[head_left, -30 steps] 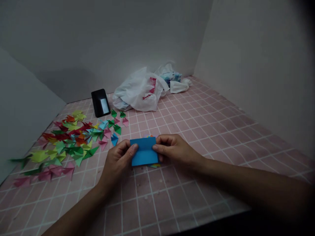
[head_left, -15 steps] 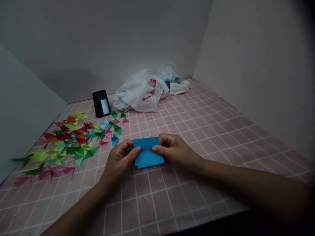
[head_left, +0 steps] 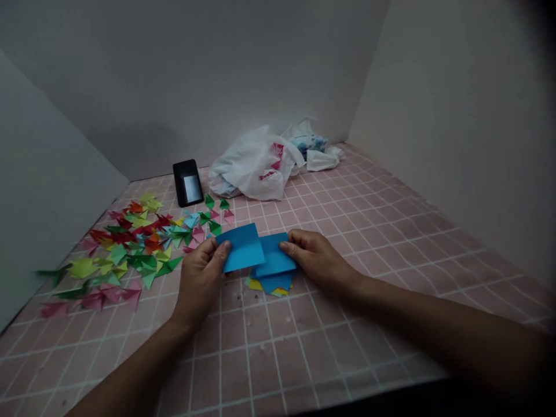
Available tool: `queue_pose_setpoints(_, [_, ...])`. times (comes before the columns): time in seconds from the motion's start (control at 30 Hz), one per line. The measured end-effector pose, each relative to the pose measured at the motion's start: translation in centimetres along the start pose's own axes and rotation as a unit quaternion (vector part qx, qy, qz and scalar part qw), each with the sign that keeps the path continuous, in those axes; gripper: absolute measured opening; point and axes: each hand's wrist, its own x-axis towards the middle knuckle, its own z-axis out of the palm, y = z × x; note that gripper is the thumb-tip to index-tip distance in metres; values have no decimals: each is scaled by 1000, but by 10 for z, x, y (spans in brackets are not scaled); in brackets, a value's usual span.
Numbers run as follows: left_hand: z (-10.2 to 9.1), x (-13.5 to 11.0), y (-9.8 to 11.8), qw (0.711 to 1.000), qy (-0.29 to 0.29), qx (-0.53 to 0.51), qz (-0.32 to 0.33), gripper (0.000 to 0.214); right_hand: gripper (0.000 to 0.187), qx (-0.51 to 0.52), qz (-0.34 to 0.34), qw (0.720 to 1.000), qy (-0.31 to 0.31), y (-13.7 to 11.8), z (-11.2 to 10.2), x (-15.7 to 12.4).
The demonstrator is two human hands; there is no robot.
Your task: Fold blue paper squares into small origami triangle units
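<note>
My left hand (head_left: pixel 203 272) pinches the left edge of a blue square of paper (head_left: pixel 242 249), thumb on top. A second blue paper square (head_left: pixel 274 255) is gripped at its right edge by my right hand (head_left: pixel 316 255). The left sheet overlaps the left side of the right one. Below them on the table lies a small pile of coloured paper (head_left: pixel 278 284), with blue on top and yellow and green edges showing. The fingers under both sheets are partly hidden.
Many folded paper pieces (head_left: pixel 141 266) in several colours spread over the left of the pink tiled-pattern tablecloth (head_left: pixel 356 347). A black phone-like device (head_left: pixel 187 184) leans near the back wall. White plastic bags (head_left: pixel 256 165) lie at the back middle.
The blue sheets, held together before, are now drawn apart, one in each hand. My left hand has moved up and slightly left. The coloured pile beneath shows more.
</note>
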Motion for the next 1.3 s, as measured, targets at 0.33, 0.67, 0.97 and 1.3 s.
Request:
queue_pose_setpoints(0.33, [8,-9,6,996,-67,-50,-39,38,28,23,-47,998,-23,0,-2,-2])
queue_pose_setpoints(0.67, [9,-12,2,990,-140,20,20,37,35,215,78,968,-102,-4,8,-14])
queue_pose_setpoints(0.97, [6,-9,1,992,-114,-31,-41,45,40,0,-179,984,18,3,5,-11])
queue_pose_setpoints(1.3, [8,-9,5,985,-123,-114,-26,42,20,81,-57,995,11,-7,3,-17])
